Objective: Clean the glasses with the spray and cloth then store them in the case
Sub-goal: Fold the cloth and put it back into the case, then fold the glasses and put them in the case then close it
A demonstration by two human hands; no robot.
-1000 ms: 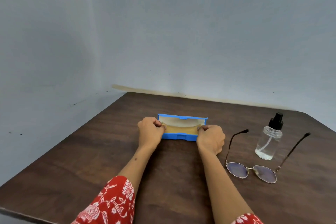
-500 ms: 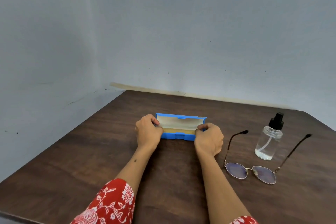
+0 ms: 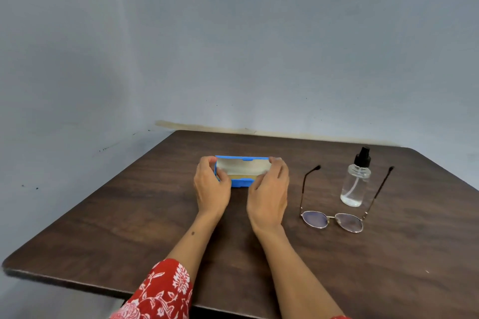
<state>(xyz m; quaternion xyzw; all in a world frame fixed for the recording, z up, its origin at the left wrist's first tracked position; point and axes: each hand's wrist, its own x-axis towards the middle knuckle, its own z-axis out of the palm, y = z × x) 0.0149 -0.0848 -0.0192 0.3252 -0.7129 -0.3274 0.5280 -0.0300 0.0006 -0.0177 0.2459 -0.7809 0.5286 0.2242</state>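
A dark brown wooden table (image 3: pixel 134 217) fills the lower half of the frame, set against a plain grey-blue wall (image 3: pixel 233 33). A blue rectangular plastic glasses case (image 3: pixel 242 183) sits just above the centre of the frame with its lid raised, exposing a pale beige lining.

The left hand (image 3: pixel 211 189) is at the left end of the case. Its fingers curl over the upper left corner of the lid and its thumb lies against the lining, so the hand grasps that end. The right hand (image 3: pixel 269 197) is at the right end. Its fingers reach up over the upper right corner of the lid and its thumb lies across the front edge of the lining; it holds that end of the case. Both forearms extend up from the bottom edge of the frame, and a red sleeve with a white floral print (image 3: pixel 160 292) covers the left arm at the lower centre.

The thin metal-framed glasses with round lenses (image 3: pixel 333 221) lie on the table right of centre, apart from the right hand, temples unfolded and pointing toward the wall. A clear plastic spray bottle with a black pump head (image 3: pixel 355 184) stands upright between the two temples. No cleaning cloth can be told apart from the case lining.
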